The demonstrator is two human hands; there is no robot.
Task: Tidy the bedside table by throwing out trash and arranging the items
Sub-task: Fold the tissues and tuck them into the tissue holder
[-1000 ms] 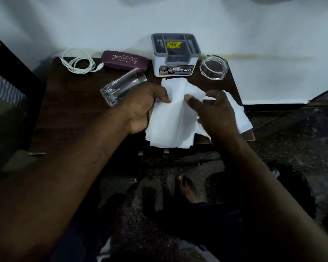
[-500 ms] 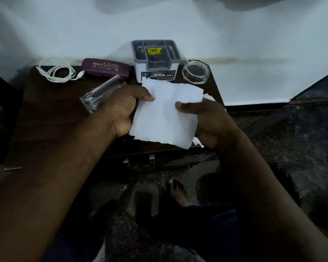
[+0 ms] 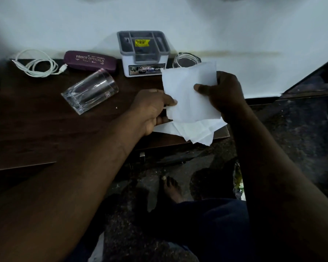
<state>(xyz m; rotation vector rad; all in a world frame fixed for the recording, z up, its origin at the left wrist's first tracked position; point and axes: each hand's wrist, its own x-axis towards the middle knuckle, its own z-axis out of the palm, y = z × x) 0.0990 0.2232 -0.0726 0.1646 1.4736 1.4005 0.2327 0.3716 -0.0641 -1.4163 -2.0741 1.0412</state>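
Note:
A torn white paper sheet [image 3: 187,93] is held up over the right end of the dark wooden bedside table [image 3: 45,129]. My right hand [image 3: 223,93] grips its right side, thumb on the front. My left hand [image 3: 151,110] pinches its lower left edge. More white paper [image 3: 195,130] lies crumpled beneath, hanging over the table's front edge. A clear drinking glass [image 3: 90,90] lies on its side to the left of my left hand, apart from it.
Along the wall stand a coiled white cable [image 3: 38,65], a maroon spectacle case [image 3: 90,60], a grey and white organiser box [image 3: 143,52] and a glass ashtray [image 3: 186,60], partly hidden by the paper. My bare foot [image 3: 170,188] is on the dark floor below.
The glass has left my left hand and now lies on the table. Both hands with the sheet have shifted to the right end of the table.

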